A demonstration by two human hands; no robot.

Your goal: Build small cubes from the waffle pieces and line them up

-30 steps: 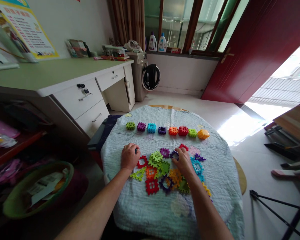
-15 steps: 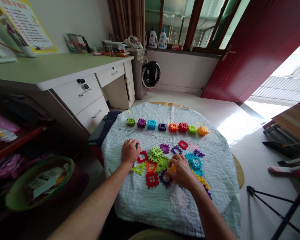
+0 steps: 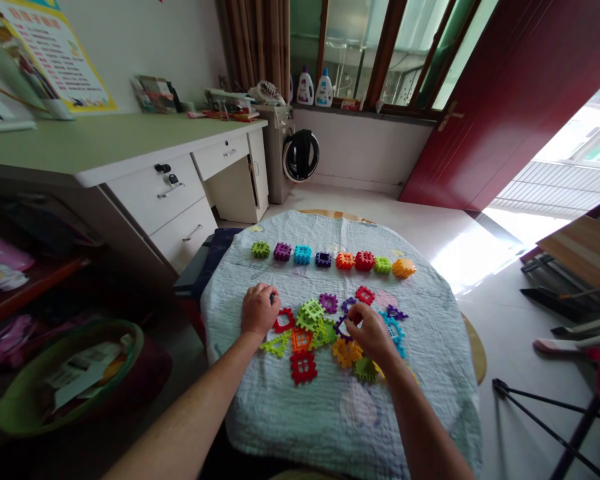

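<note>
My left hand (image 3: 258, 311) is closed at the left of the cloth, a small dark edge showing at its fingertips; what it holds is mostly hidden. Beside it lies a red interlocking plastic piece (image 3: 283, 321) with a round opening. My right hand (image 3: 373, 328) pinches a purple interlocking piece (image 3: 341, 327) over the pile. Under and around that hand are an orange-yellow piece (image 3: 347, 354), an olive-green piece (image 3: 365, 369) and blue pieces (image 3: 398, 337). Between the hands lie light green pieces (image 3: 311, 312), an orange window piece (image 3: 301, 340) and a red window piece (image 3: 303, 368).
Several assembled blocks, among them a purple cube (image 3: 282, 251) and a red cube (image 3: 365, 260), stand in a row across the far part of the cloth-covered table (image 3: 290, 427). A stool (image 3: 195, 283) touches its left side. A tripod leg (image 3: 540, 400) stands at right.
My right hand has moved from the orange-yellow piece to the purple piece, lifting it slightly away. The orange-yellow and olive-green pieces now show. My left hand stays nearly in place.
</note>
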